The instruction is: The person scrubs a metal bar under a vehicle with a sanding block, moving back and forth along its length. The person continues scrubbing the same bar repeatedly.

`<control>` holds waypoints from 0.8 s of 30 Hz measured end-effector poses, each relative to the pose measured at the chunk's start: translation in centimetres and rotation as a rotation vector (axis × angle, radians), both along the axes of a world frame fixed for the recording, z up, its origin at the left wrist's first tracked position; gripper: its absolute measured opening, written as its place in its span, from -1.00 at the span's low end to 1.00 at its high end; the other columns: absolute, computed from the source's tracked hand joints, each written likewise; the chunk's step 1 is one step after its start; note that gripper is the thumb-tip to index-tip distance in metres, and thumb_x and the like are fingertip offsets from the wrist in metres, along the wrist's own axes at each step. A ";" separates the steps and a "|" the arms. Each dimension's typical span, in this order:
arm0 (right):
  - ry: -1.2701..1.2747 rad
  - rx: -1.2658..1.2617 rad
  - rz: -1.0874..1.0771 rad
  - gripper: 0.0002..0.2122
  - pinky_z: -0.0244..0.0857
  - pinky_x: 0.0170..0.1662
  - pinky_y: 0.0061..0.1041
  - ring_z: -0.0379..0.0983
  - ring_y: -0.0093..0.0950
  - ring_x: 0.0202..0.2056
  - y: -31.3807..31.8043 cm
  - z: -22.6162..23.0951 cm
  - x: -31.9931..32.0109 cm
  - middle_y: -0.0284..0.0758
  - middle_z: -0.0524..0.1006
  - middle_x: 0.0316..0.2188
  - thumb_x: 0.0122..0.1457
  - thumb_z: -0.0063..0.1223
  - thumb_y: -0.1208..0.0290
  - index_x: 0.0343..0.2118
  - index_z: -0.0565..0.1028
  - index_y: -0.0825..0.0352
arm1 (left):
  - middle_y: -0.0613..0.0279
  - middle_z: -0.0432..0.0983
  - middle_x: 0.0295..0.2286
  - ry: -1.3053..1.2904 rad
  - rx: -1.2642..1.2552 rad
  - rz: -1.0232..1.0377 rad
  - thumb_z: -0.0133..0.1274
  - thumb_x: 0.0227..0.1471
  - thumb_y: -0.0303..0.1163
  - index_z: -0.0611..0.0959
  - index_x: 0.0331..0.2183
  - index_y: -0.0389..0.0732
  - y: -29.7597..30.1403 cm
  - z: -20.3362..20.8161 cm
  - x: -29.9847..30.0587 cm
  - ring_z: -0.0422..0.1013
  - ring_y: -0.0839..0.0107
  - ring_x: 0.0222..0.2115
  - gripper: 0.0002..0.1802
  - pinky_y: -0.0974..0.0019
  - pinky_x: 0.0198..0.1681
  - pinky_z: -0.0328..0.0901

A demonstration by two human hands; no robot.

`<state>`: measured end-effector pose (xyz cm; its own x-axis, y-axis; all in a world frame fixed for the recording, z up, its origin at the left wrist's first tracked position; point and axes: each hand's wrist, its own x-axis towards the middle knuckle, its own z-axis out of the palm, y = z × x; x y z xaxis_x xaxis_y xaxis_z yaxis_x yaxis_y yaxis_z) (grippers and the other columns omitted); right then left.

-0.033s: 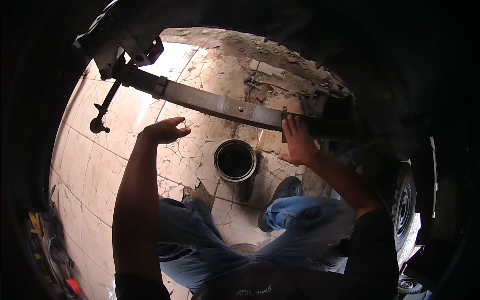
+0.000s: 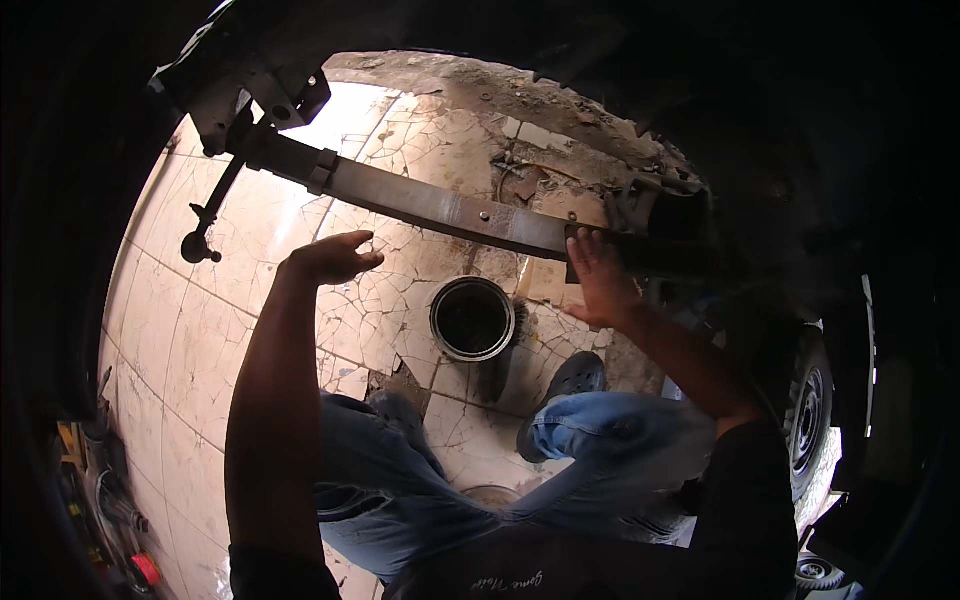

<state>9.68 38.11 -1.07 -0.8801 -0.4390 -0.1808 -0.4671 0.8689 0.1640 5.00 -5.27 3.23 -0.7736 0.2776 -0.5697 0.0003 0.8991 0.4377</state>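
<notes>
A curved steel leaf spring (image 2: 430, 206) spans the upper middle from left to right, with a bolt head (image 2: 484, 216) near its centre and a clamp (image 2: 322, 172) toward its left end. My left hand (image 2: 338, 258) hovers nearer to me than the spring, apart from it, fingers and thumb parted and nothing in them. On the spring's right part, by a dark clamp or plate, rest the fingertips of my right hand (image 2: 603, 282); they are stretched out and the thumb stands away. Below the spring, between my hands, stands a round open can (image 2: 438, 322), dark inside.
At the upper left, a dark bracket (image 2: 285, 95) meets the spring's end, and a rod with a ball-shaped end (image 2: 195, 247) hangs there. Cracked tiles cover the floor (image 2: 190, 310). A wheel (image 2: 808, 420) stands at the right. Assorted objects, one red (image 2: 146, 569), lie lower left.
</notes>
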 end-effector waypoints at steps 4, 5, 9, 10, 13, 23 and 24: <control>0.101 0.015 -0.036 0.07 -0.21 0.35 -0.11 -0.13 -0.06 0.34 3.3 -0.6 -1.8 0.02 -0.08 0.33 -0.09 0.28 -0.06 0.31 -0.12 0.47 | -0.12 0.33 0.11 0.057 -0.002 -0.018 0.00 0.16 0.05 0.29 0.21 -0.15 0.4 -1.0 -0.6 0.32 0.09 0.11 -0.27 0.17 0.13 0.26; 0.110 0.059 -0.056 0.06 -0.19 0.35 -0.13 -0.13 -0.08 0.34 3.1 -0.6 -1.5 0.03 -0.08 0.33 -0.08 0.28 -0.07 0.31 -0.12 0.47 | -0.11 0.35 0.10 0.034 -0.003 -0.020 -0.02 0.17 0.04 0.29 0.21 -0.14 0.6 -1.1 -0.7 0.33 0.08 0.10 -0.30 0.16 0.12 0.26; -0.031 0.128 -0.106 0.05 -0.18 0.34 -0.13 -0.12 -0.04 0.33 -1.1 0.3 1.2 0.03 -0.07 0.33 -0.08 0.31 -0.01 0.30 -0.11 0.48 | -0.09 0.39 0.07 0.034 -0.043 -0.012 -0.07 0.20 0.05 0.29 0.21 -0.13 0.1 -1.4 -0.3 0.38 0.07 0.04 -0.32 0.14 0.11 0.27; 0.005 0.096 -0.068 0.05 -0.17 0.33 -0.12 -0.11 -0.03 0.32 -1.0 -0.1 0.9 0.03 -0.07 0.33 -0.07 0.30 -0.02 0.30 -0.10 0.49 | -0.09 0.38 0.07 0.042 -0.057 -0.020 -0.07 0.20 0.05 0.29 0.21 -0.12 -0.4 -1.2 -0.2 0.38 0.07 0.05 -0.32 0.14 0.11 0.26; 0.122 0.088 -0.068 0.03 -0.10 0.31 -0.10 -0.09 -0.04 0.32 1.6 -0.3 -0.8 0.02 -0.06 0.33 -0.07 0.29 -0.02 0.29 -0.08 0.49 | -0.09 0.33 0.11 0.055 -0.071 -0.049 -0.09 0.20 0.06 0.27 0.22 -0.13 0.0 -1.2 -0.5 0.34 0.10 0.09 -0.31 0.15 0.13 0.25; 0.096 0.120 -0.138 0.02 -0.08 0.31 -0.13 -0.12 -0.14 0.34 1.0 -0.1 -1.5 -0.05 -0.06 0.34 -0.09 0.28 0.06 0.31 -0.11 0.44 | -0.16 0.30 0.12 -0.102 -0.062 0.040 -0.09 0.21 0.07 0.18 0.25 -0.24 1.0 0.8 0.0 0.31 0.08 0.11 -0.22 0.14 0.15 0.22; 0.091 0.094 -0.150 0.02 -0.09 0.31 -0.13 -0.12 -0.13 0.34 1.2 -0.4 -1.6 -0.05 -0.06 0.34 -0.09 0.29 0.08 0.31 -0.11 0.44 | -0.16 0.30 0.12 -0.096 -0.056 0.035 -0.09 0.21 0.07 0.18 0.25 -0.24 1.2 0.9 -0.1 0.31 0.08 0.11 -0.22 0.15 0.14 0.22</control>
<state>8.09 39.34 -1.45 -0.9490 -0.2863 -0.1319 -0.3129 0.9065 0.2835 4.92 -4.11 4.11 -0.7232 0.2170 -0.6556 -0.0711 0.9210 0.3831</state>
